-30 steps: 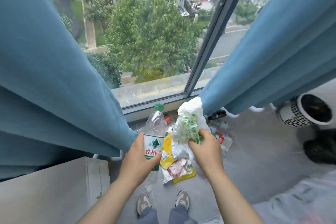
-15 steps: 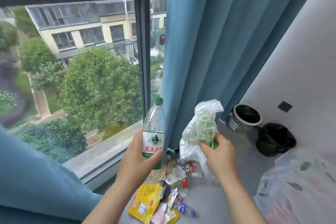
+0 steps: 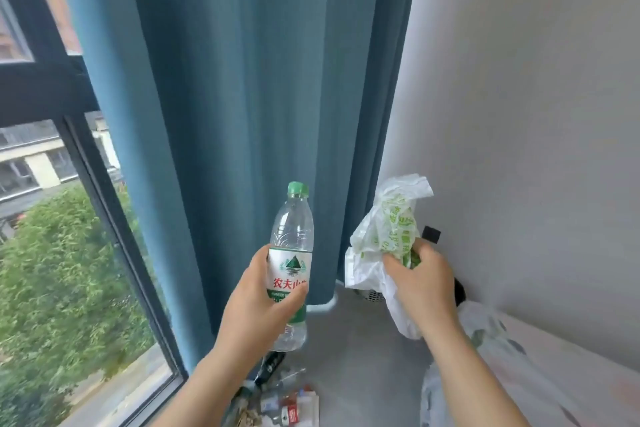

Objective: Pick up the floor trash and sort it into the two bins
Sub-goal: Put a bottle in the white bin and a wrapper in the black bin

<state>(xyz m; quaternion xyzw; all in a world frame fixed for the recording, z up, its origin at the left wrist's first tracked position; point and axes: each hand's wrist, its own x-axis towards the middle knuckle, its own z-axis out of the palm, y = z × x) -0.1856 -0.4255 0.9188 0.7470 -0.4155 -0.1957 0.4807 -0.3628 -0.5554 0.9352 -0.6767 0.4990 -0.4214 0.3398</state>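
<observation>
My left hand (image 3: 256,302) holds the clear plastic bottle (image 3: 292,243) upright. My right hand (image 3: 420,284) squeezes the white-green plastic bag (image 3: 384,239), nearer the white holed bin (image 3: 372,295).

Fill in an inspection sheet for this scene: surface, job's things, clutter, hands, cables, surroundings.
Surface: grey floor, littered in part.
Job's things: clear bottle, green cap, upright; crumpled white-green bag; white perforated bin, mostly hidden behind the bag.
Clutter: wrapper pile on the floor.
Hands: left hand grips the bottle; right hand grips the bag.
Cables: nothing seen.
Surroundings: blue curtain, window, grey wall, patterned sheet.
</observation>
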